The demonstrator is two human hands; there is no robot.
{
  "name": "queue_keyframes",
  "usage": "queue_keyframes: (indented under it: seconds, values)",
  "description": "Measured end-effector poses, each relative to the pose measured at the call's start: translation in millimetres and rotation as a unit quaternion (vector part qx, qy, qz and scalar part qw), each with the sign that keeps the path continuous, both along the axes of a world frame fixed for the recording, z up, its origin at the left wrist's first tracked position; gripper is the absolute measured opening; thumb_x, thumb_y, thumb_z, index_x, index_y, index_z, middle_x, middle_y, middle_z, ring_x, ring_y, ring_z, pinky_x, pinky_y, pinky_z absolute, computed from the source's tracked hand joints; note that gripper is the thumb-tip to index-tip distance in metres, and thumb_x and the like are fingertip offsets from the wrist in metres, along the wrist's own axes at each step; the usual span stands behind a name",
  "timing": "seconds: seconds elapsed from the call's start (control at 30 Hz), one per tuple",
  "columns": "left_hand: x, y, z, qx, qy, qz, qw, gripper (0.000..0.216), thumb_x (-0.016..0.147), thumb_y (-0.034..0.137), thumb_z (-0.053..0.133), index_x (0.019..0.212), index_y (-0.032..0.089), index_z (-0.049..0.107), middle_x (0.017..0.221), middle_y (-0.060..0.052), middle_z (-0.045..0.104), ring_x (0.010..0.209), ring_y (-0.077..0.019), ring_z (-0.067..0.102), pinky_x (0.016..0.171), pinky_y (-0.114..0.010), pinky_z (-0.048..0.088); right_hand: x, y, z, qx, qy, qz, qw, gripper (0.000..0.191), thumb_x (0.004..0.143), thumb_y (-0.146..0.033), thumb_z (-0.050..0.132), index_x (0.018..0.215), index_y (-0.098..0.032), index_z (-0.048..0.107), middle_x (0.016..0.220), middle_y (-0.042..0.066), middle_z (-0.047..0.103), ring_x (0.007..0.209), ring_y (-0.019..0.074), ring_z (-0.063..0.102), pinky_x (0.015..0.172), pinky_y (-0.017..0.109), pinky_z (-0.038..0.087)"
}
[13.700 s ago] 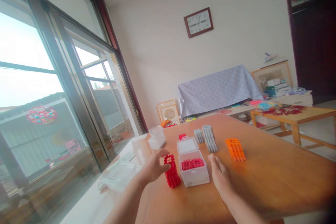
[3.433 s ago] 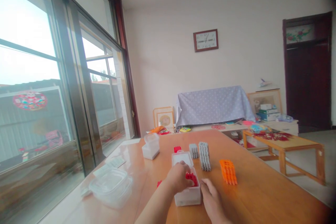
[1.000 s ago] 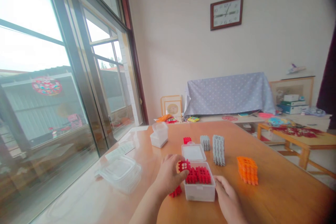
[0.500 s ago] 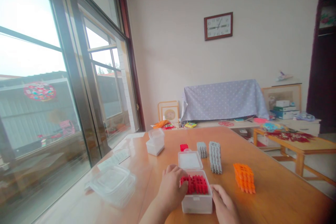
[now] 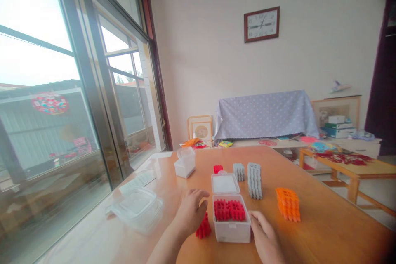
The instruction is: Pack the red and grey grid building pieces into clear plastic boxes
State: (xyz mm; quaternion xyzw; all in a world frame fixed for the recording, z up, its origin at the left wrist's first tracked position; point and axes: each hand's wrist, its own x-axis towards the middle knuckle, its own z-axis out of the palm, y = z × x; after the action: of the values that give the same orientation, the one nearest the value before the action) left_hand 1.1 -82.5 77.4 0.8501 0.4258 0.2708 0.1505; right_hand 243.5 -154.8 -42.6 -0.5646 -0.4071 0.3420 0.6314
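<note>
A small clear plastic box (image 5: pixel 232 232) stands with its lid (image 5: pixel 225 183) tipped back, and red interlocking plastic blocks (image 5: pixel 229 210) fill it. My right hand (image 5: pixel 263 231) grips the box's right wall with its fingers. To the left of the box is my left hand (image 5: pixel 192 211), its thumb and fingers apart and nothing visible in them. Below that hand a stack of red blocks (image 5: pixel 203 227) rests on the table, partly hidden by the wrist. Beyond the box are a small red piece (image 5: pixel 218 169) and two grey block stacks (image 5: pixel 254 180), with an orange stack (image 5: pixel 288 204) farther right.
A larger clear plastic container (image 5: pixel 136 208) lies at the left of the wooden table (image 5: pixel 167 198), by a sheet of paper (image 5: pixel 137 182). Another small open box (image 5: pixel 185 167) stands farther back. Glass windows run along the left; a low wooden table (image 5: pixel 355 171) is at the right.
My left hand has come out of the box and moved left, fingers apart. The red stack beside the box now shows. My right hand stays at the box's side.
</note>
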Motion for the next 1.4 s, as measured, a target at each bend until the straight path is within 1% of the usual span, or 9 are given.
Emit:
queue_keyframes:
  seconds: [0.07,0.17,0.3,0.6,0.77,0.97,1.2,1.3,1.4]
  values:
    - [-14.3,2.8,-2.2,-0.024,0.008,0.008,1.0,0.03,0.086,0.027,0.056,0.115,0.026,0.066,0.121,-0.006,0.068,0.12,-0.024,0.055,0.105,-0.036,0.043,0.3,-1.0,0.4,-0.003,-0.005,-0.008,1.0,0.05,0.08,-0.068,0.055,0.097,-0.022,0.066,0.102,0.008,0.076,0.101,0.0302,0.067,0.08,0.031,0.054]
    - [-29.4,2.3,-7.5,-0.067,0.038,0.005,0.997,0.046,0.077,0.029,0.067,0.123,0.028,0.063,0.127,-0.005,0.065,0.122,-0.0256,0.055,0.104,-0.037,0.044,0.6,-2.2,1.1,-0.003,0.002,-0.003,1.0,0.052,0.08,-0.068,0.056,0.1,-0.022,0.067,0.1,0.008,0.076,0.099,0.0306,0.068,0.078,0.032,0.055]
    - [-34.1,-2.8,-12.5,-0.088,0.06,0.011,0.994,0.053,0.069,0.025,0.07,0.121,0.029,0.064,0.122,-0.004,0.067,0.119,-0.0267,0.056,0.101,-0.037,0.045,0.7,-2.9,0.6,0.007,0.014,0.012,1.0,0.051,0.081,-0.065,0.057,0.103,-0.021,0.068,0.097,0.008,0.076,0.092,0.0293,0.069,0.077,0.033,0.055]
    - [-31.5,-7.2,-9.3,-0.052,0.077,0.022,0.995,0.042,0.071,0.025,0.068,0.113,0.027,0.066,0.112,-0.003,0.07,0.112,-0.0269,0.056,0.096,-0.036,0.043,0.7,-1.7,1.1,-0.004,0.003,0.008,1.0,0.054,0.081,-0.068,0.054,0.106,-0.021,0.065,0.105,0.01,0.075,0.1,0.0305,0.068,0.076,0.031,0.054]
    - [-33.8,-4.3,-14.2,-0.047,0.081,0.019,0.995,0.04,0.07,0.027,0.071,0.109,0.026,0.066,0.108,-0.004,0.069,0.109,-0.0263,0.057,0.094,-0.034,0.043,0.1,-1.0,1.4,-0.002,-0.007,0.001,1.0,0.051,0.081,-0.068,0.055,0.098,-0.021,0.064,0.104,0.009,0.075,0.098,0.0293,0.068,0.081,0.032,0.054]
    - [-33.1,1.4,-19.4,-0.042,0.014,0.021,0.999,0.031,0.071,0.019,0.063,0.102,0.023,0.066,0.107,-0.004,0.07,0.107,-0.0247,0.057,0.093,-0.034,0.044,-2.6,-2.5,7.4,0.012,0.019,-0.002,1.0,0.051,0.079,-0.066,0.058,0.099,-0.02,0.067,0.095,0.009,0.076,0.092,0.0293,0.069,0.079,0.033,0.055]
    - [-37.5,10.0,-16.0,-0.059,-0.004,0.021,0.998,0.039,0.074,0.021,0.064,0.113,0.024,0.064,0.12,-0.005,0.067,0.115,-0.0255,0.056,0.1,-0.036,0.042,-0.7,-2.6,5.4,0.004,0.003,0.006,1.0,0.051,0.082,-0.066,0.054,0.102,-0.021,0.066,0.099,0.008,0.075,0.095,0.0285,0.068,0.08,0.032,0.054]
    - [-42.3,11.6,-20.1,-0.099,0.005,0.015,0.995,0.046,0.071,0.024,0.068,0.117,0.024,0.063,0.122,-0.007,0.066,0.116,-0.028,0.057,0.1,-0.038,0.043,0.9,-2.1,1.5,0.002,-0.006,0.001,1.0,0.05,0.081,-0.066,0.055,0.098,-0.02,0.066,0.1,0.008,0.075,0.094,0.0284,0.068,0.08,0.031,0.053]
    - [-46.6,15.1,-27.4,-0.119,-0.01,0.008,0.993,0.043,0.075,0.026,0.065,0.118,0.023,0.062,0.121,-0.007,0.067,0.113,-0.0265,0.059,0.099,-0.037,0.044,2.0,-1.8,-1.2,-0.004,-0.006,0.001,1.0,0.05,0.081,-0.066,0.056,0.099,-0.02,0.066,0.101,0.008,0.075,0.092,0.0279,0.068,0.081,0.032,0.053]
